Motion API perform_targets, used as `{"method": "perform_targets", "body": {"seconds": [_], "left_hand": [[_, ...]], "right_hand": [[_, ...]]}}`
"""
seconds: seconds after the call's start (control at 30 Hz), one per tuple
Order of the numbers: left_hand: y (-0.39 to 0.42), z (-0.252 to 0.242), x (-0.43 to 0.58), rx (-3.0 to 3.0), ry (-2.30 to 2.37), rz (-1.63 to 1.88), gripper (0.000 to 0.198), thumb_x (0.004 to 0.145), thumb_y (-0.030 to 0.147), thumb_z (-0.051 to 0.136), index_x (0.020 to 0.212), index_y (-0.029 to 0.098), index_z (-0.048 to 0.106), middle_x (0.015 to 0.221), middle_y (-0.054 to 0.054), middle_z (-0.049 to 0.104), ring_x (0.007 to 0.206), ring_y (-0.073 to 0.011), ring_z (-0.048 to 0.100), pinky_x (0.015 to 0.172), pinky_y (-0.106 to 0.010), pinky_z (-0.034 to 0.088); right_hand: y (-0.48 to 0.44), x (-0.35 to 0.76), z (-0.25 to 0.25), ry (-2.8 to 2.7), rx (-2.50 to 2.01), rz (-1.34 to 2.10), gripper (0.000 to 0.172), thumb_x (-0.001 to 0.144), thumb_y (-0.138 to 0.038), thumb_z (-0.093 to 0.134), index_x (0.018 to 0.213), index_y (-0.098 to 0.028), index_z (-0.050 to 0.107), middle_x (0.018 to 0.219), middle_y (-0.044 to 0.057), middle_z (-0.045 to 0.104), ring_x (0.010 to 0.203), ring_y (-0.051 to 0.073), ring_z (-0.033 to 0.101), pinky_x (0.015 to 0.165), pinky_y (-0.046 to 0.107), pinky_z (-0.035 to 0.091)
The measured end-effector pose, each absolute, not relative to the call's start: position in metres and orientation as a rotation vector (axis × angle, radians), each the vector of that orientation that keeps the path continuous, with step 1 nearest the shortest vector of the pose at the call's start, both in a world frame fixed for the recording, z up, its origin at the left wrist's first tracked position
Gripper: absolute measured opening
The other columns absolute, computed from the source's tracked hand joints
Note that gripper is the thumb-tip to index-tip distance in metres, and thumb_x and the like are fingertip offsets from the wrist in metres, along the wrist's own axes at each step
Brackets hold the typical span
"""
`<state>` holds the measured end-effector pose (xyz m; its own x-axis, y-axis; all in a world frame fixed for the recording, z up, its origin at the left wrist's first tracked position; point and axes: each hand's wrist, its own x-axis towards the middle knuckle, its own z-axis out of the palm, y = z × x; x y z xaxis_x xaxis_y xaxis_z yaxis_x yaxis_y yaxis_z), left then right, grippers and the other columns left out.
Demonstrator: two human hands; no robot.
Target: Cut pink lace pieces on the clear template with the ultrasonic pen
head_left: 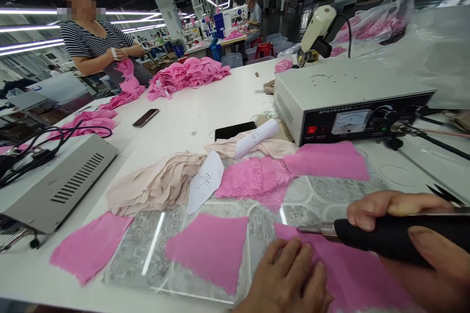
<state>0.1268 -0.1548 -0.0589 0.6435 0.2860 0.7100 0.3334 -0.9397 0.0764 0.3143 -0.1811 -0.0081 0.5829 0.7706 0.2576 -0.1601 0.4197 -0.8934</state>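
Observation:
My right hand is wrapped around the black handle of a handheld ultrasonic tool. The tool's narrow metal tip points left and meets the upper edge of a pink fabric piece. My left hand lies palm down on that piece, fingertips just below the tip, holding nothing. Left of it, a second pink cut piece rests flat on a grey marbled board. Another pink piece overlaps the board's left edge. Beyond my hands are pink lace and a white paper pattern.
A control box with a dial and lit red switch stands behind right, a second grey box at left. Scissors lie near my right hand. Beige fabric, phones and pink piles sit farther back. A person handles pink fabric.

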Motion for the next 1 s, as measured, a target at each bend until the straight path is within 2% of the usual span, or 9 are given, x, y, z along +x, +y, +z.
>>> {"method": "perform_targets", "body": {"seconds": [0.1, 0.27, 0.4, 0.53, 0.7, 0.87, 1.0], "left_hand": [[-0.152, -0.049, 0.124, -2.825, -0.474, -1.198, 0.02, 0.09, 0.027, 0.057, 0.1, 0.013, 0.067, 0.1, -0.009, 0.072, 0.097, -0.0216, 0.068, 0.086, -0.035, 0.053], [-0.155, -0.031, 0.129, -2.893, -0.347, -1.089, 0.02, 0.091, 0.021, 0.055, 0.103, 0.011, 0.067, 0.103, -0.01, 0.073, 0.101, -0.0226, 0.068, 0.086, -0.034, 0.054], [-0.166, -0.026, 0.153, -2.952, -0.243, -1.124, 0.023, 0.091, 0.025, 0.054, 0.105, 0.011, 0.066, 0.106, -0.013, 0.071, 0.104, -0.0229, 0.066, 0.085, -0.034, 0.055], [-0.176, -0.029, 0.178, -3.063, -0.225, -1.059, 0.029, 0.094, 0.03, 0.049, 0.109, 0.011, 0.064, 0.113, -0.014, 0.069, 0.11, -0.024, 0.063, 0.089, -0.037, 0.053], [-0.18, -0.035, 0.192, -3.129, -0.154, -1.007, 0.033, 0.095, 0.032, 0.048, 0.114, 0.009, 0.062, 0.118, -0.012, 0.067, 0.115, -0.0242, 0.059, 0.09, -0.037, 0.051], [-0.18, -0.04, 0.192, -3.119, -0.086, -0.979, 0.033, 0.094, 0.033, 0.05, 0.115, 0.01, 0.062, 0.12, -0.011, 0.066, 0.116, -0.0232, 0.059, 0.091, -0.037, 0.05], [-0.179, -0.041, 0.192, -3.115, -0.08, -0.958, 0.033, 0.095, 0.034, 0.05, 0.115, 0.011, 0.063, 0.12, -0.011, 0.066, 0.116, -0.0229, 0.059, 0.091, -0.036, 0.049]], "right_hand": [[-0.177, 0.312, 0.005, -0.814, -0.894, 0.642, 0.016, 0.076, -0.036, 0.071, 0.079, -0.024, 0.062, 0.073, 0.002, 0.054, 0.06, 0.018, 0.054, 0.057, 0.035, 0.055], [-0.195, 0.337, 0.026, -0.659, -0.85, 0.544, 0.016, 0.067, -0.034, 0.072, 0.076, -0.024, 0.063, 0.071, 0.001, 0.051, 0.056, 0.015, 0.051, 0.053, 0.033, 0.051], [-0.239, 0.377, 0.013, -0.439, -0.902, 0.379, 0.02, 0.06, -0.026, 0.068, 0.078, -0.024, 0.058, 0.074, 0.002, 0.043, 0.063, 0.019, 0.05, 0.049, 0.032, 0.046], [-0.27, 0.403, -0.006, -0.331, -0.829, 0.387, 0.021, 0.063, -0.023, 0.063, 0.079, -0.027, 0.052, 0.073, 0.001, 0.043, 0.053, 0.016, 0.041, 0.047, 0.033, 0.043], [-0.264, 0.386, 0.013, -0.382, -0.948, 0.326, 0.019, 0.06, -0.028, 0.063, 0.075, -0.023, 0.053, 0.065, 0.003, 0.048, 0.052, 0.019, 0.045, 0.046, 0.035, 0.041], [-0.254, 0.367, 0.033, -0.347, -1.007, 0.353, 0.012, 0.06, -0.028, 0.063, 0.068, -0.021, 0.057, 0.066, 0.002, 0.045, 0.055, 0.018, 0.048, 0.051, 0.035, 0.043], [-0.254, 0.367, 0.03, -0.419, -1.034, 0.36, 0.011, 0.062, -0.028, 0.065, 0.068, -0.021, 0.058, 0.065, 0.002, 0.049, 0.056, 0.018, 0.049, 0.053, 0.036, 0.044]]}}
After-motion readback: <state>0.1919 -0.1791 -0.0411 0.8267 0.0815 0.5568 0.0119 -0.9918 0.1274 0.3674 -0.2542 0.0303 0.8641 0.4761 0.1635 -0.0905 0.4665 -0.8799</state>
